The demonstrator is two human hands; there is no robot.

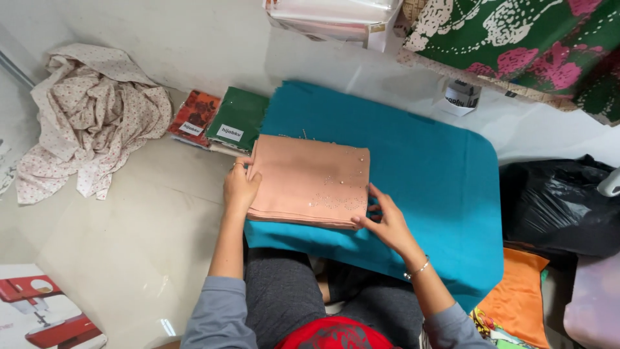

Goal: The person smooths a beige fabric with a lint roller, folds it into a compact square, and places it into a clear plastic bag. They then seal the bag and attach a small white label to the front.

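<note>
A folded peach cloth (310, 181) with small beads along one side lies on a teal cloth (426, 174) spread over a low surface in front of me. My left hand (240, 187) rests flat against the peach cloth's left edge. My right hand (384, 220) touches its lower right corner, fingers spread, a thin bracelet on the wrist. Neither hand grips anything.
A crumpled dotted cream fabric (90, 116) lies on the floor at left. Two wrapped cloth packs, orange-red (194, 116) and green (237, 119), sit beside the teal cloth. A black plastic bag (558, 203) and orange fabric (520, 297) are at right; a box picturing a red sewing machine (45, 310) bottom left.
</note>
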